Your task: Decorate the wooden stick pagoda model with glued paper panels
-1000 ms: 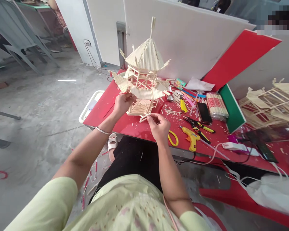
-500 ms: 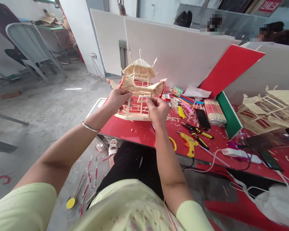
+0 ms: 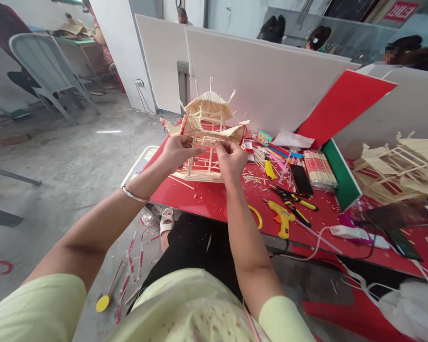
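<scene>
A model pagoda [image 3: 209, 107] of thin pale wooden sticks stands on the red table, with two ribbed roofs and red ties at its lower corners. Just under the lower roof, my left hand [image 3: 180, 151] is closed at the left posts, its fingers curled and its thumb reaching right across the front. My right hand [image 3: 232, 160] pinches a thin wooden stick at the right front, below the same roof. The fingertips partly hide that stick, so I cannot tell whether it is joined to the pagoda.
Right of the pagoda lie a yellow glue gun [image 3: 281, 216], pliers [image 3: 296, 202], a yellow cutter [image 3: 269, 168], a phone [image 3: 301, 179] and bundled sticks [image 3: 320, 168]. Another stick model [image 3: 403, 161] stands far right. White boards [image 3: 257, 80] rise behind the table [image 3: 196, 199].
My left thumb has stretched to the right, across the pagoda's front. My right hand has shifted slightly left and stays pinched below the lower roof.
</scene>
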Action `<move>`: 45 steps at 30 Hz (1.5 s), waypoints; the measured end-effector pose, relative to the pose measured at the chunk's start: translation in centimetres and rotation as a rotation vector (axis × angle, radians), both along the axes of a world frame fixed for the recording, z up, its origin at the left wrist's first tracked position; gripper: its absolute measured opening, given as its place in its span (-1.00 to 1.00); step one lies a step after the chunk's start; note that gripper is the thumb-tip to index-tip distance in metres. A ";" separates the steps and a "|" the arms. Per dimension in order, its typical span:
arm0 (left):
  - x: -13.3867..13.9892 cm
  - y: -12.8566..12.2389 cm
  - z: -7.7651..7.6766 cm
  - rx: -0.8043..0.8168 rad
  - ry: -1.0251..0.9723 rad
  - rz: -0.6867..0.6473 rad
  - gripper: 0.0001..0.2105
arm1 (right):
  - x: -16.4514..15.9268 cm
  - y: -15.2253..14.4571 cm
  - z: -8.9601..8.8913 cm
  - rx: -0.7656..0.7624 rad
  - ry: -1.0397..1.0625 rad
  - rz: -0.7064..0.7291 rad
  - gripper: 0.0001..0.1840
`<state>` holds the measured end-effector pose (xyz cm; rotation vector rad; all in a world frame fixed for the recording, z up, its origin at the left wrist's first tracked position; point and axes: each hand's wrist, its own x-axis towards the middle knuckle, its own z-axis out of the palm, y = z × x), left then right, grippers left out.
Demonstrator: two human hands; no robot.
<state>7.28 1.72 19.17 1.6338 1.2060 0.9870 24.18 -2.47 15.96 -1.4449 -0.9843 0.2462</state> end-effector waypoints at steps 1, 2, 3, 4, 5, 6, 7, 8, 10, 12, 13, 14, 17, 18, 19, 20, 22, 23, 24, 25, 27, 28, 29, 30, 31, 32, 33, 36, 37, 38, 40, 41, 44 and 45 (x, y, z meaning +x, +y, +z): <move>0.0 -0.1 0.0 -0.011 -0.008 -0.008 -0.63 | -0.1 0.1 0.1 -0.010 -0.002 -0.008 -0.73; 0.1 -0.2 0.1 -0.025 -0.017 -0.016 -0.61 | -0.1 0.1 0.1 -0.021 -0.002 -0.015 -0.73; 0.1 -0.4 0.2 -0.037 -0.023 -0.019 -0.60 | -0.1 0.1 0.2 -0.028 -0.001 -0.020 -0.73; 0.2 -0.6 0.4 -0.046 -0.023 -0.020 -0.59 | -0.2 0.1 0.2 -0.034 0.001 -0.024 -0.74; 0.2 -0.8 0.5 -0.050 -0.018 -0.016 -0.58 | -0.2 0.1 0.2 -0.037 0.001 -0.024 -0.74; 0.2 -0.9 0.7 -0.051 -0.012 -0.011 -0.58 | -0.2 0.1 0.2 -0.038 -0.001 -0.022 -0.74; 0.3 -1.0 0.8 -0.051 -0.007 -0.006 -0.58 | -0.1 0.1 0.2 -0.036 -0.006 -0.016 -0.75; 0.3 -1.1 0.8 -0.050 -0.005 -0.004 -0.58 | -0.1 0.1 0.2 -0.032 -0.011 -0.011 -0.75; 0.3 -1.0 0.8 -0.048 -0.007 -0.003 -0.61 | 0.0 0.1 0.1 -0.020 -0.020 -0.003 -0.76; 0.3 -0.8 0.5 -0.049 -0.010 0.005 -0.65 | 0.1 0.2 0.1 -0.017 -0.023 0.002 -0.76; 0.3 -0.7 0.4 -0.050 -0.010 0.013 -0.67 | 0.1 0.2 0.1 -0.019 -0.025 0.006 -0.76; 0.3 -0.5 0.2 -0.051 -0.010 0.021 -0.69 | 0.2 0.2 0.2 -0.023 -0.030 0.009 -0.76; 0.3 -0.3 0.0 -0.040 -0.004 0.028 -0.70 | 0.2 0.3 0.2 -0.025 -0.049 0.015 -0.76; 0.3 -0.3 -0.1 -0.031 0.001 0.025 -0.69 | 0.2 0.3 0.2 -0.020 -0.051 0.015 -0.76; 0.3 -0.3 -0.1 -0.023 0.007 0.022 -0.68 | 0.2 0.3 0.1 -0.015 -0.051 0.015 -0.76; 0.3 -0.3 0.0 -0.019 0.014 0.022 -0.66 | 0.2 0.4 0.1 -0.009 -0.050 0.016 -0.77; 0.3 -0.4 0.1 -0.019 0.025 0.025 -0.64 | 0.3 0.5 -0.1 -0.001 -0.049 0.020 -0.76; 0.3 -0.4 0.2 -0.021 0.027 0.029 -0.64 | 0.3 0.5 -0.1 0.000 -0.050 0.020 -0.76; 0.4 -0.5 0.2 -0.024 0.028 0.032 -0.64 | 0.3 0.6 -0.2 -0.001 -0.053 0.018 -0.75; 0.4 -0.6 0.3 -0.029 0.028 0.036 -0.64 | 0.3 0.6 -0.3 0.000 -0.058 0.017 -0.74; 0.4 -0.8 0.5 -0.036 0.029 0.036 -0.66 | 0.4 0.6 -0.4 0.004 -0.071 0.012 -0.72; 0.4 -0.9 0.6 -0.039 0.031 0.036 -0.67 | 0.4 0.6 -0.5 0.007 -0.078 0.011 -0.72; 0.4 -1.0 0.7 -0.040 0.035 0.033 -0.69 | 0.4 0.6 -0.5 0.009 -0.084 0.010 -0.72; 0.4 -1.0 0.7 -0.037 0.039 0.031 -0.71 | 0.3 0.5 -0.5 0.009 -0.089 0.010 -0.73; 0.4 -1.0 0.7 -0.033 0.042 0.029 -0.74 | 0.3 0.4 -0.5 0.006 -0.093 0.010 -0.73; 0.4 -1.0 0.7 -0.027 0.044 0.029 -0.76 | 0.3 0.4 -0.4 0.000 -0.098 0.008 -0.74; 0.4 -1.1 0.7 -0.019 0.045 0.029 -0.79 | 0.2 0.3 -0.3 -0.006 -0.106 0.004 -0.74; 0.3 -1.2 0.6 0.007 0.037 0.032 -0.81 | 0.1 0.1 -0.1 -0.025 -0.134 -0.021 -0.76; 0.3 -1.2 0.7 0.010 0.036 0.033 -0.80 | 0.0 0.0 -0.1 -0.026 -0.140 -0.029 -0.77; 0.3 -1.3 0.7 0.011 0.036 0.032 -0.80 | 0.0 0.0 -0.1 -0.023 -0.144 -0.034 -0.77; 0.3 -1.4 0.7 0.009 0.041 0.033 -0.81 | -0.1 0.0 -0.1 -0.006 -0.151 -0.040 -0.77; 0.3 -1.4 0.7 0.009 0.043 0.034 -0.82 | -0.1 0.0 -0.1 0.005 -0.158 -0.043 -0.78; 0.3 -1.3 0.6 0.012 0.041 0.039 -0.84 | -0.1 0.1 -0.3 0.031 -0.202 -0.057 -0.79; 0.3 -1.2 0.6 0.012 0.040 0.040 -0.84 | -0.1 0.1 -0.4 0.040 -0.219 -0.061 -0.79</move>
